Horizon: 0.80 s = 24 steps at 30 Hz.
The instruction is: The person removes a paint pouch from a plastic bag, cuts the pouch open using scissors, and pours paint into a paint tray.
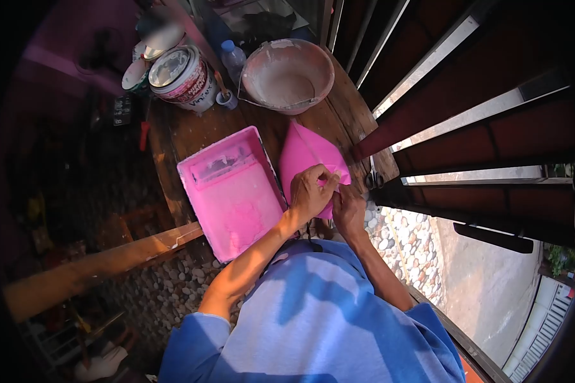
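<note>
A full pink bag [303,153] lies on the wooden table, its near right corner gathered between my hands. My left hand [313,189] is closed, thumb and fingers pinching the bag at that corner. Close beside it on the right, my right hand [349,209] is also closed on the same corner from below. What the fingertips hold there is partly hidden. Just left of the bag sits a pink paint tray [233,198] with wet pink paint in it.
Behind the bag is a stained bucket [289,76] with a wire handle. Paint cans [184,80], a small cup [226,99] and a plastic bottle [233,57] stand at the back left. Scissors [373,175] lie at the table's right edge, near dark slats.
</note>
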Tool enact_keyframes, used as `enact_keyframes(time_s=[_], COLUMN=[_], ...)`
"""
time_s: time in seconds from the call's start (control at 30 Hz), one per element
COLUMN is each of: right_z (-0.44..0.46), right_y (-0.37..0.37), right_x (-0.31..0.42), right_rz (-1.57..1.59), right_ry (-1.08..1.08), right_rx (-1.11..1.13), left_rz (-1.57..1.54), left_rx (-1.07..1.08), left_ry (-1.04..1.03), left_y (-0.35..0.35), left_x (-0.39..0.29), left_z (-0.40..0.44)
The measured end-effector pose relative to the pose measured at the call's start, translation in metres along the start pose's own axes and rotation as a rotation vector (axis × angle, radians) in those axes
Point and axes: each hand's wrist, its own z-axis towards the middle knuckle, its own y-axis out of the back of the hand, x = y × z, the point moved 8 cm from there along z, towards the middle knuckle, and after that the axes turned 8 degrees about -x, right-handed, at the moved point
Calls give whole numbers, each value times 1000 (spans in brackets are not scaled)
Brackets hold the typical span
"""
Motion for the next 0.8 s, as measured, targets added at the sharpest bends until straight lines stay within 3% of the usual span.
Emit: enact_keyframes(time_s=[0.03, 0.17, 0.23, 0.47, 0.7, 0.8], right_z=[-1, 0, 0, -2, 4, 6], right_y=[0, 7, 8, 12, 6, 6], right_x=[1, 5, 4, -4, -6, -4], right_rz=[2, 48, 45, 131, 188, 181], right_ry=[5, 19, 12, -44, 1, -2], right_rx=[-2, -31, -16, -26, 20, 39], left_rz=[2, -441, -683, -870, -821, -838], left_rx=[-4, -390, -462, -395, -447, -354], left_ry=[-4, 686, 865, 683, 655, 722], left_y=[-1, 13, 15, 13, -28, -35], left_x=[9, 107, 150, 186, 156, 127], left_z=[10, 66, 96, 155, 182, 177])
